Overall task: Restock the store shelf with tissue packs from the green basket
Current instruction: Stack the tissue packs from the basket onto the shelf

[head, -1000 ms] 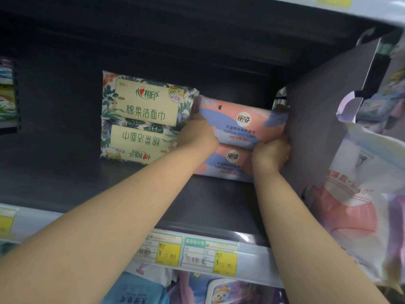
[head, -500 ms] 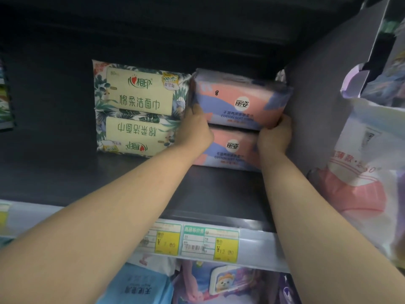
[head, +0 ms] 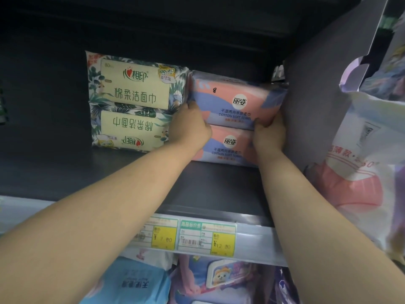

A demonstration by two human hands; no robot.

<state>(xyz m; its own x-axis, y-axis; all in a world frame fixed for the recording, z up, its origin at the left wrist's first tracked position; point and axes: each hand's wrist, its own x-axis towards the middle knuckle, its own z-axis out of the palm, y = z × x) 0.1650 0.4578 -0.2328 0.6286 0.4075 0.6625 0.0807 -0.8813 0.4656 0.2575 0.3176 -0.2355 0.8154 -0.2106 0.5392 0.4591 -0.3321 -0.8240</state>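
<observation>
Upper pink tissue pack (head: pixel 236 102), centre frame: we now seat it level on the lower pack (head: pixel 228 148), left hand (head: pixel 190 126) and right hand (head: pixel 270 133) gripping its ends; stacking nearly complete.

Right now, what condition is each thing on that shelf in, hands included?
Top pink pack: stacked on lower one, gripped at both ends.
Bottom pink pack: flat on shelf.
Upper green pack: upright print.
Lower green pack: upside down.
Left hand: gripping.
Right hand: gripping.
</observation>
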